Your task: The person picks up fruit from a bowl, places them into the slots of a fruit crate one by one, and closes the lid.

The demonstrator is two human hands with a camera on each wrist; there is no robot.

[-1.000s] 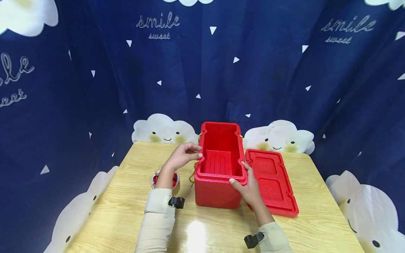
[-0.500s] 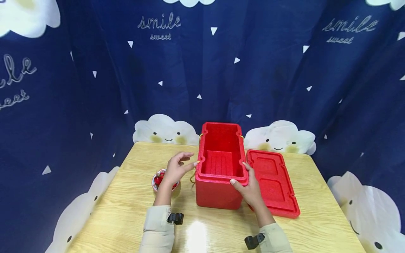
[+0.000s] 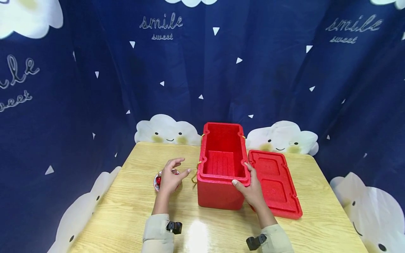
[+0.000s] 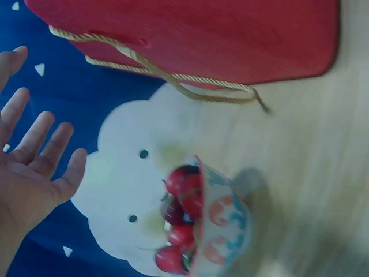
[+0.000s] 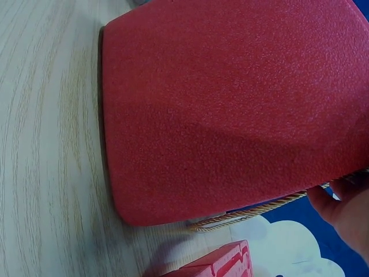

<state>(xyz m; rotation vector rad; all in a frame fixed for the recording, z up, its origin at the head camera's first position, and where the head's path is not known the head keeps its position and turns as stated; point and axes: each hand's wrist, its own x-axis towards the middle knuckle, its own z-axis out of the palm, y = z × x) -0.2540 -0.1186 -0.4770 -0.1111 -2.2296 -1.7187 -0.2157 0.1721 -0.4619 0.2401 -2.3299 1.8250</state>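
Note:
A red foam box [image 3: 218, 195] stands uncovered on the table, and nothing shows inside it. My right hand [image 3: 251, 186] grips its near right corner, thumb on the front rim and fingers along the right side. To the left, my left hand [image 3: 170, 180] hovers over a small patterned bowl [image 4: 222, 231] of cherries [image 4: 183, 234], partly hiding it in the head view. Its fingers are spread and loosely bent, with nothing between them. A gold rope handle [image 4: 167, 76] hangs on the box's left side, apart from the left hand.
The red lid [image 3: 275, 182] lies on the wooden table [image 3: 126, 211] to the right of the box. Behind the table hangs a dark blue curtain [image 3: 177, 102] with white clouds. Another rope handle [image 5: 253, 213] runs along the box's right side.
My left hand has left the box's left rim and moved left and toward me, over the bowl. The right hand keeps its hold on the box corner.

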